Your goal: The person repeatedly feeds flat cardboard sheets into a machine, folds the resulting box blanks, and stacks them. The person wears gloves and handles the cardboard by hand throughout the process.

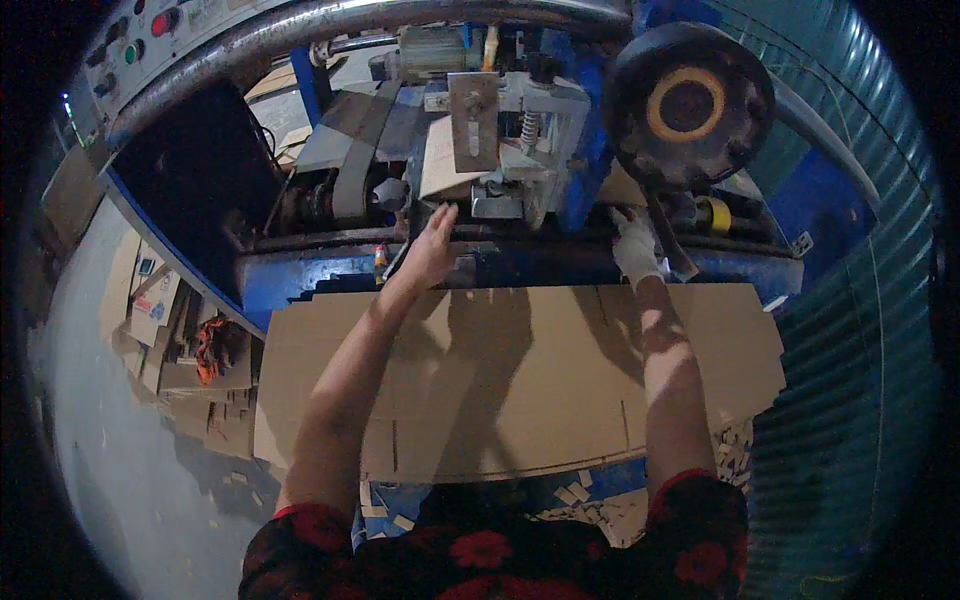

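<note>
My left hand (432, 252) is bare, its fingers stretched out and held close together. The fingertips are just below a cardboard piece (447, 160) that sits under the metal head (530, 150) of a blue machine; whether they touch it I cannot tell. My right hand (636, 248), in a whitish glove, reaches to the machine's front opening farther right, fingers extended beside a slanted metal strip (672, 240). Nothing visible is held in either hand. Below both arms lies a stack of flat brown cardboard sheets (560, 400) with slots cut near its front edge.
A large black handwheel (690, 105) stands over the machine's right side. Belts (355, 150) and rollers are at its left, with a control panel (130, 50) beyond. Cardboard stacks (185, 340) sit on the left floor; scraps (600, 510) lie near my body. A corrugated wall (840, 400) is at right.
</note>
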A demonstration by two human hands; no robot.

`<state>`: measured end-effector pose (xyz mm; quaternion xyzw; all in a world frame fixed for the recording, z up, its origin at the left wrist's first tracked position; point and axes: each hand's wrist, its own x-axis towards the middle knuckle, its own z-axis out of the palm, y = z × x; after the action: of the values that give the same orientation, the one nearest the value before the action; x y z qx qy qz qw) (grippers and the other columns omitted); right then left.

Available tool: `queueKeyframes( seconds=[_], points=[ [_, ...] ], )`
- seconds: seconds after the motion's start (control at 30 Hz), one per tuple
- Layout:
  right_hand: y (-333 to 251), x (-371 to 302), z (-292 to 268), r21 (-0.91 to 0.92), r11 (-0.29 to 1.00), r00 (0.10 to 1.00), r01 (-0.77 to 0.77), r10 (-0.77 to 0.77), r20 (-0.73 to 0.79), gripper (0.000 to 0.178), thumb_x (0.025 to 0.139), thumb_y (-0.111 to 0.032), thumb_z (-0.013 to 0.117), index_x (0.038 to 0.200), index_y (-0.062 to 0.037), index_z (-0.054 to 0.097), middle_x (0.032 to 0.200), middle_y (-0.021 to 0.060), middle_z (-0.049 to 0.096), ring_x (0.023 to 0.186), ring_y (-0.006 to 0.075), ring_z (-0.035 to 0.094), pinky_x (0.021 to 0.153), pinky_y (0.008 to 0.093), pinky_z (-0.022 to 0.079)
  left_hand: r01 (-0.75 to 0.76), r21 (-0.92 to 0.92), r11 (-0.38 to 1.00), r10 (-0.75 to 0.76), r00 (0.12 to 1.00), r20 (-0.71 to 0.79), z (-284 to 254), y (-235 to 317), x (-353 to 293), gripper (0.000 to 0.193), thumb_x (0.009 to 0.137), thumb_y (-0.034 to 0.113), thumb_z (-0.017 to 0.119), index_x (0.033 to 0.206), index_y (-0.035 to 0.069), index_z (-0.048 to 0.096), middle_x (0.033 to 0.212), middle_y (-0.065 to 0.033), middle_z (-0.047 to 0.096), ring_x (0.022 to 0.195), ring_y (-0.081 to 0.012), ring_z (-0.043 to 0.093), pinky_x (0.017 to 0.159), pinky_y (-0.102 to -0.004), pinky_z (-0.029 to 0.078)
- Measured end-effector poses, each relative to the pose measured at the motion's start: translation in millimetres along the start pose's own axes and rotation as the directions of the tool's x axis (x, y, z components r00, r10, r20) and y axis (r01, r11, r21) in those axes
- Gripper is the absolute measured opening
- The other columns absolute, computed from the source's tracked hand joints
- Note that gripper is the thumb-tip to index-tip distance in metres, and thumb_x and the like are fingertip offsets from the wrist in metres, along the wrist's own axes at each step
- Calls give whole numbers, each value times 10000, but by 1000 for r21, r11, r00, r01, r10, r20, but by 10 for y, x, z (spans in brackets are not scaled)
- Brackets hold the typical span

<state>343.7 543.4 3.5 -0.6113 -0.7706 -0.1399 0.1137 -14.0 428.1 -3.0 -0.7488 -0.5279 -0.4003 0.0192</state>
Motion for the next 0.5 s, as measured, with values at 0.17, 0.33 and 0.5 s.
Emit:
queueKeyframes(
  seconds=[0.17,0.33,0.5],
  points=[
    [316,-813,-344,317,944,995,89,-68,-76,526,815,-242,625,1313,-129,497,1315,184,489,1212,375,449,1021,452,359,346,-16,938,-335,919,208,-1099,179,-1465,503,821,193,643,1272,24,499,1278,-206,507,1160,-366,502,977,-407,419],
    [728,-2396,-824,115,992,999,-44,45,-4,553,795,-335,639,1278,-92,518,1325,170,488,1268,386,399,1090,490,248,467,797,384,-701,709,-78,-2021,564,-2922,576,847,351,651,1279,6,488,1331,-206,471,1255,-343,425,999,-435,393],
    [805,-3425,-1259,47,998,994,-28,22,110,628,744,-417,670,1266,-98,528,1348,173,463,1283,392,369,1081,524,229,822,267,503,-841,537,-69,-2151,886,-3417,609,806,294,713,1287,2,482,1297,-217,483,1192,-366,457,965,-440,400]
  ],
)
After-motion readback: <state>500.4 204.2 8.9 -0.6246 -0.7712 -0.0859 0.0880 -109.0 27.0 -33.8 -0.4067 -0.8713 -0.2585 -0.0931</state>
